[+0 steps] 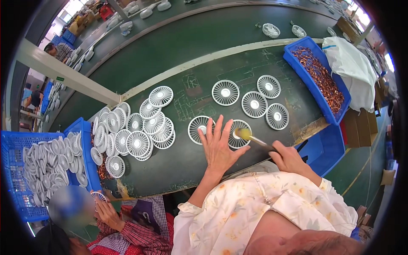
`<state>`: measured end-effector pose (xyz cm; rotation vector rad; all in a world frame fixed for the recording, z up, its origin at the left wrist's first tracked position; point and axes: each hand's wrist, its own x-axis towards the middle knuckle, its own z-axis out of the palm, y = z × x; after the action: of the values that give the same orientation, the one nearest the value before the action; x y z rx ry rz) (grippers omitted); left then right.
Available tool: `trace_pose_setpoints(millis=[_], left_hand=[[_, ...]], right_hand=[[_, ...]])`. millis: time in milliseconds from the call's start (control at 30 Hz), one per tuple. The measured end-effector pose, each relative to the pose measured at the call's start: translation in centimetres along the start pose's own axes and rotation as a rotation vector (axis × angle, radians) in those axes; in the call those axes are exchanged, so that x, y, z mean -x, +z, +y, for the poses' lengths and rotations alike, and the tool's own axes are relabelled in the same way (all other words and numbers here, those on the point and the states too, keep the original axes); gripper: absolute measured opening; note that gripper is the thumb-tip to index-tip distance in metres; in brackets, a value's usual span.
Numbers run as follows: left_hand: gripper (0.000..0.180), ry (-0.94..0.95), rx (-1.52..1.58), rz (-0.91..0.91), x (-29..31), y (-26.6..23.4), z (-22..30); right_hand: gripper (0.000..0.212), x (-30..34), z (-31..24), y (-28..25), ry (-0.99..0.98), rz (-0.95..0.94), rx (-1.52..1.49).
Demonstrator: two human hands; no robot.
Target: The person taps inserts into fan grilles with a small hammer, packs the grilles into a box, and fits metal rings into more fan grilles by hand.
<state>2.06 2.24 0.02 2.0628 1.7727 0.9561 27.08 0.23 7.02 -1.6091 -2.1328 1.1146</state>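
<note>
My left hand (219, 148) is spread with fingers stretched out, its fingertips reaching between two white round fan grilles. One grille (198, 129) lies left of the fingers; the other grille (240, 139) sits by my thumb, partly covered. In my right hand (289, 156) is a brush-like tool (260, 143) with a dark handle. Its yellowish tip (243, 134), smeared by motion, is over the centre of the thumb-side grille; contact cannot be made out. Farther off lie several loose grilles (254, 104), face up on the dark green worktable (199, 165).
Many grilles (138, 143) are heaped at the table's left. Beyond them, a blue crate (12, 170) holds more. A blue bin (346, 100) of copper-coloured parts stands at the right beside a white sack (348, 59). At lower left, a co-worker's hand (109, 216) holds a grille.
</note>
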Motion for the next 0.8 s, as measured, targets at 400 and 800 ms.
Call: trace_pose_setpoints(millis=[400, 800], left_hand=[[0.097, -0.026, 0.020, -0.017, 0.0, -0.2, 0.0], [0.088, 0.000, 0.090, 0.200, 5.8, -4.8, -1.9]], right_hand=[[0.022, -0.3, 0.6, 0.0, 0.049, -0.066, 0.164], [0.016, -5.2, -7.0, 0.7, -0.249, -0.008, -0.136]])
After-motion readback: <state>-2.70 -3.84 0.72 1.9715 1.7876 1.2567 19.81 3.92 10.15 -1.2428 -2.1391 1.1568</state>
